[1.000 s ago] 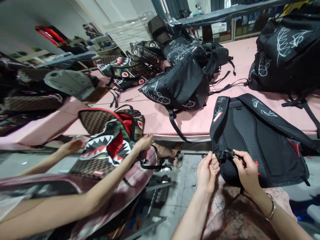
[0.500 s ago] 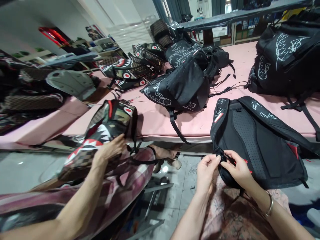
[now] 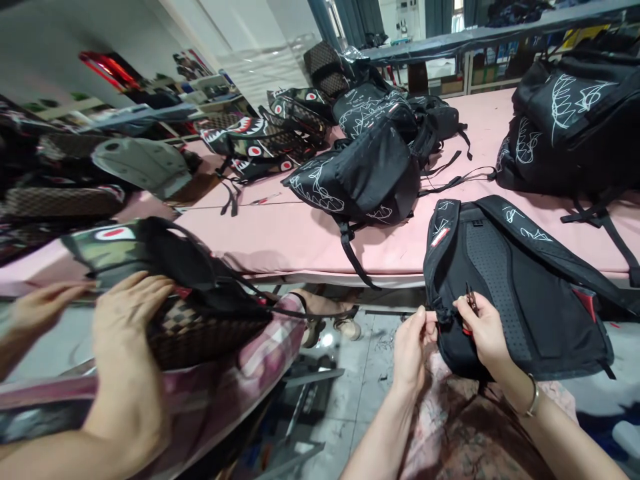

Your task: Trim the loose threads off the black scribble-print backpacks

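Note:
A black backpack [image 3: 543, 320] with white scribble prints on its shoulder straps rests back side up across my lap and the table edge. My left hand [image 3: 411, 343] is closed at its left side, pinching by the dark strap and buckle [image 3: 441, 313]; exactly what sits between the fingertips is too small to tell. My right hand [image 3: 487, 333] is wrapped round small red-handled scissors [image 3: 471, 298], their dark tips pointing up over the back panel. Both hands are a short way apart, with the strap between them.
A pink-topped table [image 3: 310, 243] carries a tipped black backpack [image 3: 370, 177], a large black bag [image 3: 575, 127] and camouflage shark-print bags [image 3: 260, 143]. At left, a co-worker's hands [image 3: 127, 303] handle a camouflage and checkered backpack [image 3: 200, 333]. A metal stool leg [image 3: 305, 393] stands below.
My right hand has drawn slightly away from my left, and the scissors now point up. My left hand stays by the strap. The co-worker's backpack has turned and moved left.

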Available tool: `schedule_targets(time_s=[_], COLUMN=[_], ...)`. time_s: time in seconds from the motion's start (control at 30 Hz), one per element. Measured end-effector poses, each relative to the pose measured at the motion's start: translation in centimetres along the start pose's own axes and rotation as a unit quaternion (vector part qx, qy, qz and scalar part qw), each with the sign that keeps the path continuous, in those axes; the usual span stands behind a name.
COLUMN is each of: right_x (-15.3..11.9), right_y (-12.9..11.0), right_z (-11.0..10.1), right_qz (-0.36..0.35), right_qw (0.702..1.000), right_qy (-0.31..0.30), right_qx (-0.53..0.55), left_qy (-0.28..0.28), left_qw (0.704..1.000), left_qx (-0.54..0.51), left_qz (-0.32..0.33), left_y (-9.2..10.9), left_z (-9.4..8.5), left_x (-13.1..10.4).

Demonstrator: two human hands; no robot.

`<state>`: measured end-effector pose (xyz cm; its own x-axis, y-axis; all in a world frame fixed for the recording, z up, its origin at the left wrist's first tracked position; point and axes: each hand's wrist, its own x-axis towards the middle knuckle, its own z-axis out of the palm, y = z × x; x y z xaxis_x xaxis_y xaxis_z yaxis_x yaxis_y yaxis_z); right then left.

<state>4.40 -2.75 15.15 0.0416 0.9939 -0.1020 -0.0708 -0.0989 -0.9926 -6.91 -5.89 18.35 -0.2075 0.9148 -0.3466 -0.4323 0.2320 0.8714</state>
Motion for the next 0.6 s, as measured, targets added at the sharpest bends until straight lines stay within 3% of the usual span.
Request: schedule_targets(time_s=[0.07,0.23,0.37,0.47,0.6], right_x=[0.1,0.0,0.0,-0.1,0.0], right_y=[0.1,1.4,1.9,1.8,1.7], right_z=[-0.3,-0.6,0.2,1.1,1.1], right_qz=[0.008,-0.020,-0.034,-0.025,0.034], right_qw=[1.000,0.988,0.984,0.987,0.990], right_qy=[-0.021,-0.144,-0.153,-0.152,-0.126], right_qx=[0.000,-0.048,-0.082,-0.040,0.048], left_qy=[0.007,0.039,0.078,0.128,0.073], left_qw=[0.999,0.982,0.944,0.937,0.928], left_qx=[0.030,0.151,0.214,0.185,0.190], left_qz=[0.019,0.107,0.237,0.267,0.312], left_y=[-0.2,-0.2,-0.8,-1.6,-2.2], left_z=[-0.2,-0.9,-1.4,-1.8,-2.9], left_x=[0.2,0.4,0.5,1.0,1.4])
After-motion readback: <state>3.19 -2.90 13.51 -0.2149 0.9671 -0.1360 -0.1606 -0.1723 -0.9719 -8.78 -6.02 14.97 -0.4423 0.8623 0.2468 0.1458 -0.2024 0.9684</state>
